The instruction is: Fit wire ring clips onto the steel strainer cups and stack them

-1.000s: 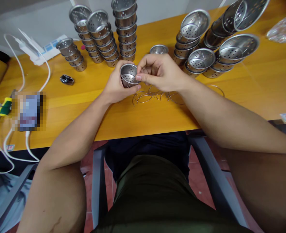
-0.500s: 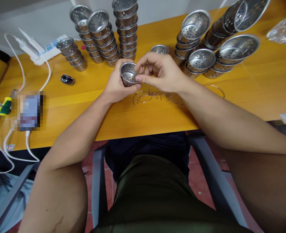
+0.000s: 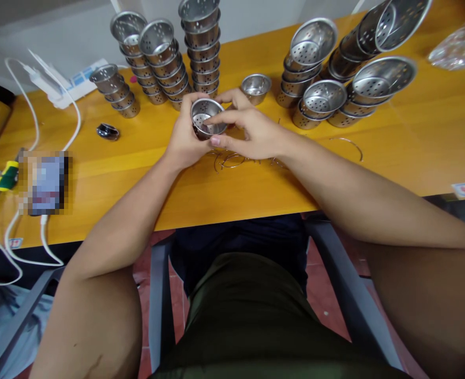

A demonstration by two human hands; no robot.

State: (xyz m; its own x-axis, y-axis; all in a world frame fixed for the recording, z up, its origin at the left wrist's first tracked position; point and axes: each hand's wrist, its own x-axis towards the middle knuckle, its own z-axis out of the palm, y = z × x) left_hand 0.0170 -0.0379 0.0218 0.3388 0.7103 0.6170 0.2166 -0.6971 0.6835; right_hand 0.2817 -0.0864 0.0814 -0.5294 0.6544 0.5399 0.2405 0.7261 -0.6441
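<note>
A small perforated metal cup (image 3: pixel 201 109) is gripped in my left hand (image 3: pixel 182 138), its mouth facing up toward me. My right hand (image 3: pixel 254 129) is on the cup's right side. Its index finger reaches down inside, while the thumb presses at the near rim and other fingers curl round the far side. Whether a wire is between those fingers I cannot tell. Just below the hands, several thin bent wires (image 3: pixel 234 159) lie in a loose tangle on the table (image 3: pixel 224 195), partly hidden by my right hand and forearm.
Stacks of perforated cups (image 3: pixel 203 39) stand at the back left, with more stacks (image 3: pixel 313 47) at the back right. A single cup (image 3: pixel 256 89) sits between them. A phone (image 3: pixel 48 181) with white cables, a small black object (image 3: pixel 108 131) and a power strip (image 3: pixel 74 81) are on the left.
My right index finger has gone down into the cup, and the hand has shifted left with its thumb at the near rim. My left hand still grips the cup.
</note>
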